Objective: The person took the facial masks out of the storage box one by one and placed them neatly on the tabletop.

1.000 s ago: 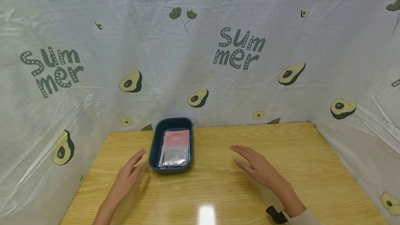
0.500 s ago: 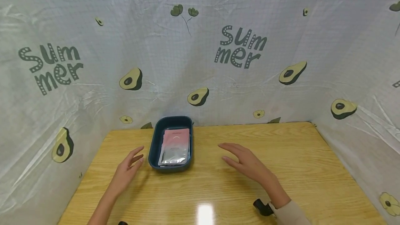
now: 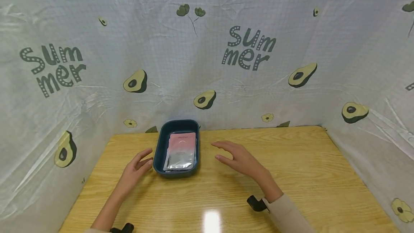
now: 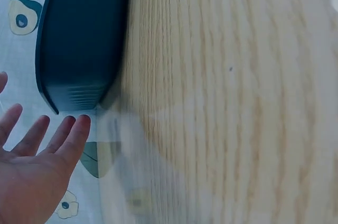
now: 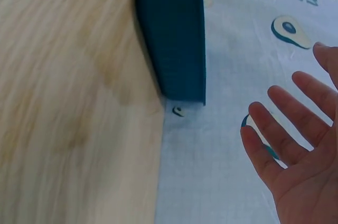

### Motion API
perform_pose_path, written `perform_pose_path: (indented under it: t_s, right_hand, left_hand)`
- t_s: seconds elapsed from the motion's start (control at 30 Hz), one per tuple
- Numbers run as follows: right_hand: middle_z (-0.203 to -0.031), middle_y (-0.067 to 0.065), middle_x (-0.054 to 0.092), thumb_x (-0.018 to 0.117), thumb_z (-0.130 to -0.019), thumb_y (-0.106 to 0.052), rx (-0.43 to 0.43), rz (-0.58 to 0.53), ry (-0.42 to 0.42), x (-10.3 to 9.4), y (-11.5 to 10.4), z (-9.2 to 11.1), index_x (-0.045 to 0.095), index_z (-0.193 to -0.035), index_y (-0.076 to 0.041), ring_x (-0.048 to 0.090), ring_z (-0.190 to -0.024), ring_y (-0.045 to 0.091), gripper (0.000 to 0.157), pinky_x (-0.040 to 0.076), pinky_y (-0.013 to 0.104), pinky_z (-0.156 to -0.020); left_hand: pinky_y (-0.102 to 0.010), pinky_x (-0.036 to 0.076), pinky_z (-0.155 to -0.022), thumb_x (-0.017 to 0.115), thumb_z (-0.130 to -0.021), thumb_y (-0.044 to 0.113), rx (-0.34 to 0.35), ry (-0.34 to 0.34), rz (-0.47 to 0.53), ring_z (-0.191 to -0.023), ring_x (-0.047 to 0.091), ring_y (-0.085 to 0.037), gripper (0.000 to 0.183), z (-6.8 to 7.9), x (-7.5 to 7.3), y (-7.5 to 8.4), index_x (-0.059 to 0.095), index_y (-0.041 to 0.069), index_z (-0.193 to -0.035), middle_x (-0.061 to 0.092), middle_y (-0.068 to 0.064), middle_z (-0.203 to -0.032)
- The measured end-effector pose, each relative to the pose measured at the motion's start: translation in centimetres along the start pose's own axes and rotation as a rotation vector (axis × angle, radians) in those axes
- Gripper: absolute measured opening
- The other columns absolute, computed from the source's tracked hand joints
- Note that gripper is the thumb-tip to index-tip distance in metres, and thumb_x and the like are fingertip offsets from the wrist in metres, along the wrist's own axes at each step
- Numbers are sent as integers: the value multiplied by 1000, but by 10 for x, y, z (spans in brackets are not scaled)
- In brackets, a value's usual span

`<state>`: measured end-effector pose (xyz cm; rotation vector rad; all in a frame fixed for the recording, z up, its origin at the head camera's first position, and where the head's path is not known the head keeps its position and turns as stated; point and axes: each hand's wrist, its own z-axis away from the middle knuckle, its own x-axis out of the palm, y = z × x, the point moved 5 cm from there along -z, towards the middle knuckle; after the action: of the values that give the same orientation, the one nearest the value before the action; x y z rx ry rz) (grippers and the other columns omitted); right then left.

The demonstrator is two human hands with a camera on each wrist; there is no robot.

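Observation:
A dark blue plastic bin with rounded corners stands on the wooden table, left of centre. Inside it lie pink and silver flat sachets, stacked and overlapping. My left hand is at the bin's left side, fingers spread and relaxed, fingertips right by the wall. On the other side, my right hand hovers above the table, palm toward the bin, a gap between its fingertips and the bin. Both palms are bare in the wrist views, where the bin's outer wall shows near the left fingers.
The wooden table extends to the right and front. Behind it and along both sides hangs a pale sheet printed with avocados and lettering. Black wrist-worn devices sit at both cuffs. A bright light reflection shows near the table's front.
My right hand has moved left toward the bin. The left hand has shifted slightly up and right, closer to the bin's side. The bin and sachets stay in place.

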<state>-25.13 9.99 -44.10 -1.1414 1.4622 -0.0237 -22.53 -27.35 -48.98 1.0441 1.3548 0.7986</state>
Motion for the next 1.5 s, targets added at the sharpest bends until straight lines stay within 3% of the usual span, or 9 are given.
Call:
perform_pose_path:
  t_s: [0.23, 0.5, 0.87, 1.07, 1.17, 1.33, 1.5]
  right_hand:
    - [-146, -1, 57, 61, -102, -41, -10, -40, -10, 3, -1, -18, 56, -147, -22, 58, -127, 19, 49, 50, 44, -104]
    - [-146, -1, 57, 61, -102, -42, -13, -70, -72, 10, 3, -35, 55, -148, -21, 56, -130, 18, 50, 50, 39, -104]
    - [-146, 0, 57, 64, -102, -35, -55, -111, -93, 17, 1, -65, 56, -146, -20, 60, -124, 21, 48, 52, 43, -102]
    - [-143, 4, 60, 64, -101, -39, -64, -121, -119, 23, 4, -81, 57, -145, -15, 60, -125, 25, 50, 51, 37, -103]
    - [-142, 6, 61, 65, -100, -38, -70, -141, -131, 24, 5, -90, 58, -145, -14, 60, -125, 30, 51, 51, 38, -104]
    - [-143, 6, 60, 69, -99, -28, -91, -174, -163, 23, 4, -105, 58, -144, -10, 57, -127, 30, 50, 49, 44, -107]
    - [-145, 3, 58, 72, -97, -21, -75, -185, -191, 21, 5, -121, 59, -144, -16, 54, -131, 19, 49, 46, 41, -109]
  left_hand:
    - [-12, 46, -93, 59, -105, 32, -29, -28, -7, -137, 48, -36, 58, -9, 4, -4, 41, 8, -154, 39, -15, -159]
    - [-11, 46, -93, 65, -102, 24, -27, -50, 53, -140, 43, -44, 60, -15, 8, -9, 41, 7, -154, 36, -19, -159]
    - [-7, 43, -93, 68, -100, 29, -138, -40, 68, -146, 36, -40, 65, -21, 9, -15, 39, 12, -156, 29, -16, -164]
    - [-9, 45, -94, 67, -100, 27, -150, -53, 136, -146, 35, -40, 66, -21, 10, -22, 38, 10, -156, 28, -17, -164]
    - [-11, 46, -95, 67, -100, 25, -143, -65, 169, -141, 42, -27, 66, -21, 10, -26, 37, 8, -157, 28, -18, -163]
    - [-14, 48, -96, 69, -99, 21, -123, -85, 209, -123, 50, 5, 67, -24, 12, -29, 37, 8, -156, 28, -17, -162]
    - [-16, 49, -96, 69, -99, 18, -113, -93, 235, -119, 52, 10, 66, -26, 14, -30, 37, 6, -156, 29, -18, -162]
